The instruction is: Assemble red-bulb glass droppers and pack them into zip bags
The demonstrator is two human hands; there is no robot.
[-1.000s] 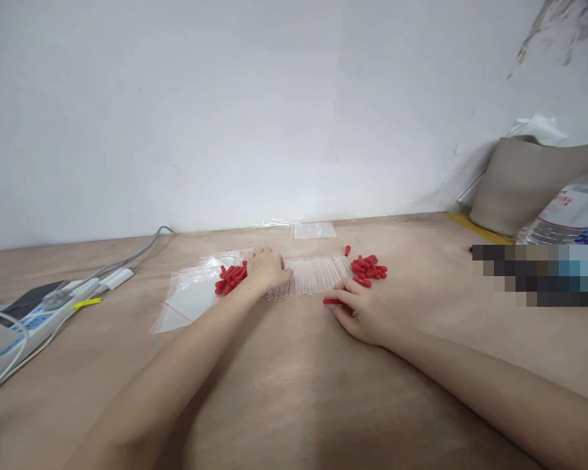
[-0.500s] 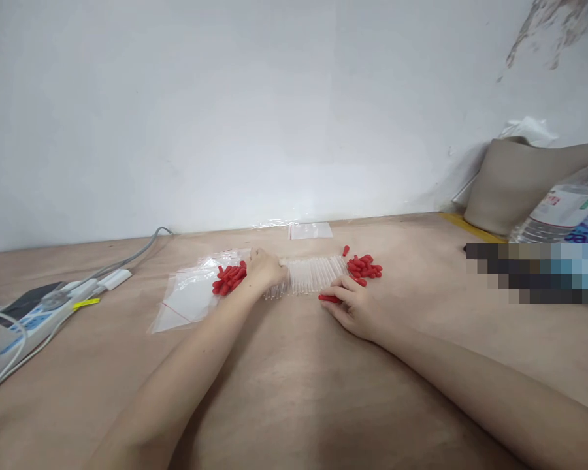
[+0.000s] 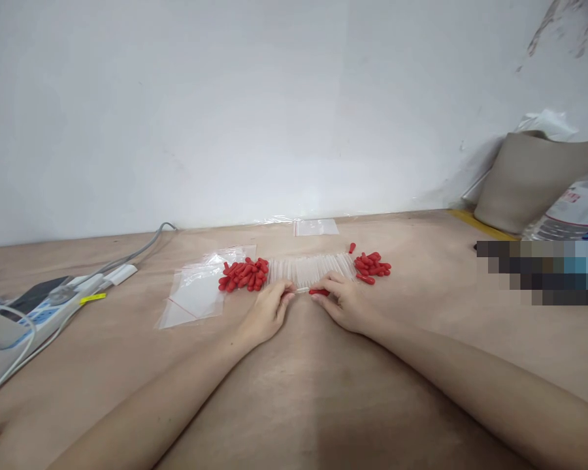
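Left fingers (image 3: pixel 283 286) now pinch a clear tube (image 3: pixel 302 290) — right fingers (image 3: pixel 330 282) still pinch a red bulb (image 3: pixel 316 292).

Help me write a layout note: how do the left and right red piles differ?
The left pile is larger and wider; the right pile is smaller. The left pile adjoins the clear bags, while the right pile lies well away from them. Both are jumbled red pieces, at opposite ends of the row of clear tubes.
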